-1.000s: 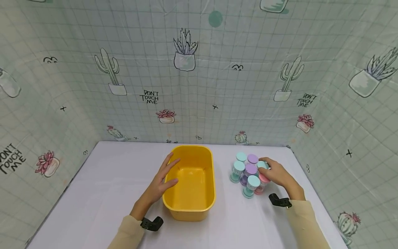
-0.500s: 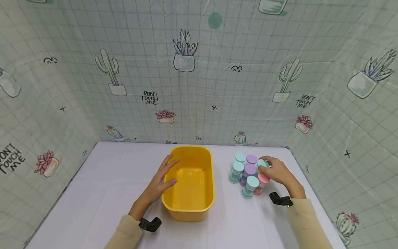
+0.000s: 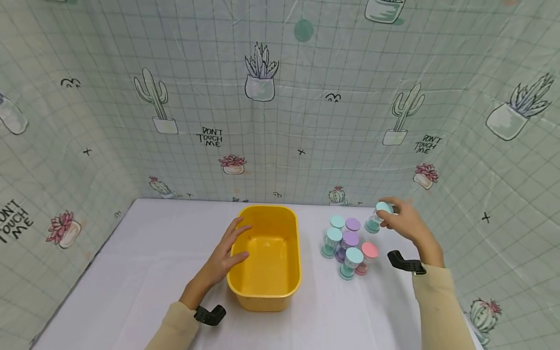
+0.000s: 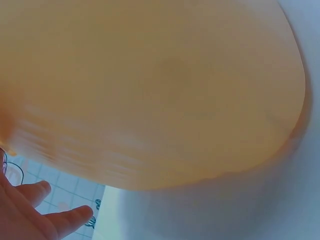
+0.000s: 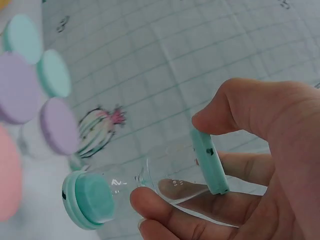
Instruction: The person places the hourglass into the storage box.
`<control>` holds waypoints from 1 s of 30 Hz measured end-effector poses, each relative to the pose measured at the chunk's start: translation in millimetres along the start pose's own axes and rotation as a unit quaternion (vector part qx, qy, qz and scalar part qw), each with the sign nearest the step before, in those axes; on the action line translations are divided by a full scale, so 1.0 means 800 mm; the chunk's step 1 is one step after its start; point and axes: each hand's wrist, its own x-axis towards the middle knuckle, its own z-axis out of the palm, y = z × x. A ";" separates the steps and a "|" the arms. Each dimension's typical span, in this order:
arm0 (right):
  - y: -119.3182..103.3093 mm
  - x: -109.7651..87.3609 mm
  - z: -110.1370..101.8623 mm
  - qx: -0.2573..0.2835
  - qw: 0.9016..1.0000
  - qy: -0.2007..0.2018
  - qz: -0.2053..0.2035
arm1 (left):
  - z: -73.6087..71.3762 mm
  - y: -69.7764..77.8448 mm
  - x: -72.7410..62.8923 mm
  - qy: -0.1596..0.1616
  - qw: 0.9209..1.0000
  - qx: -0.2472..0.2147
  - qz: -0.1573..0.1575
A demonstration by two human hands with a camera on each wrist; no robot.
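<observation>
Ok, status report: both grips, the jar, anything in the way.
Left grip: fingers spread at yellow bin's left edge. Right grip: holding mint-lidded jar, apart from the rest. Six other jars: clustered between it and the bin.

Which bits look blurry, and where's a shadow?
Right wrist view: the held jar is fairly sharp, the lids at left are blurrier. Left wrist view: the tub looks hazy. Head view: a soft shadow on the table beside the right sleeve.

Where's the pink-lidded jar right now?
In the head view, the pink-lidded jar stands to the right of the yellow bin, just right of the frontmost mint-lidded jar.
</observation>
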 end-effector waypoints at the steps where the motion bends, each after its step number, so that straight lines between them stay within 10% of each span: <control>1: -0.004 0.000 -0.004 0.002 1.000 0.005 0.001 | 0.000 0.000 0.000 0.000 1.000 -0.002 -0.001; 15: -0.111 0.021 -0.006 -0.001 0.998 0.012 -0.066 | 0.000 0.002 0.001 0.001 1.000 -0.021 0.012; 30: -0.212 0.062 0.084 0.019 0.983 -0.071 -0.166 | -0.004 0.000 0.002 -0.001 1.000 -0.001 0.013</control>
